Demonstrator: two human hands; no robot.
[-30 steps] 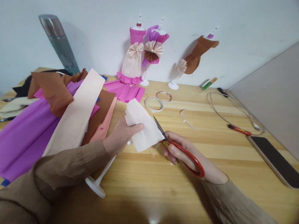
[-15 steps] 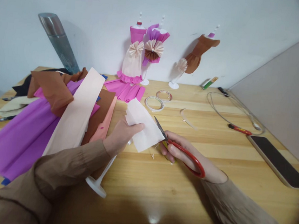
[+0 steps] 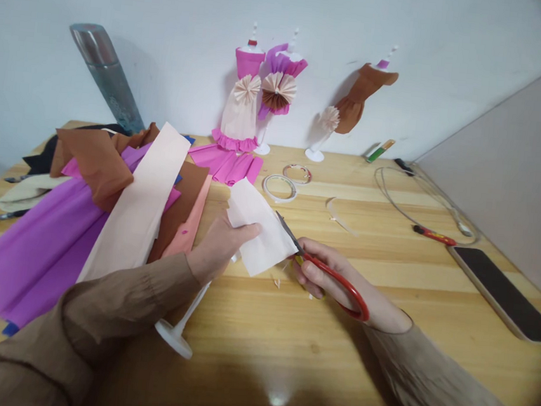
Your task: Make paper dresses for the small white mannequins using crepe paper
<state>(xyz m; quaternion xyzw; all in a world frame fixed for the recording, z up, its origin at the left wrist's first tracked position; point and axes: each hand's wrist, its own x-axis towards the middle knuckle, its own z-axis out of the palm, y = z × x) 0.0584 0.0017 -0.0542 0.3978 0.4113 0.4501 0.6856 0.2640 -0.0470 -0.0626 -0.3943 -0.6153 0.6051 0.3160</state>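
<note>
A piece of white paper [image 3: 263, 228] is pinched in my left hand [image 3: 218, 246], the thumb lying on top of it. My right hand [image 3: 319, 268] grips a pair of red-handled scissors [image 3: 339, 283]. The dark blades reach up and left along the paper's right edge; whether the paper lies between them I cannot tell. Tiny scraps [image 3: 277, 283] lie on the wood just below. Under my left wrist a white stand with a round base [image 3: 174, 337] lies tilted, its upper part hidden by my hand.
Purple, brown and cream crepe paper [image 3: 131, 209] piles up at the left, before a leaning flask [image 3: 108, 75]. Small dressed mannequins [image 3: 241, 107] stand at the back wall. Tape rolls [image 3: 279, 188] lie mid-table. A phone [image 3: 505, 293], cable [image 3: 379, 191] and red-handled tool [image 3: 432, 235] lie right.
The scissor blades and handles have shifted very slightly at the paper's right edge. My left hand and the paper stay in nearly the same place.
</note>
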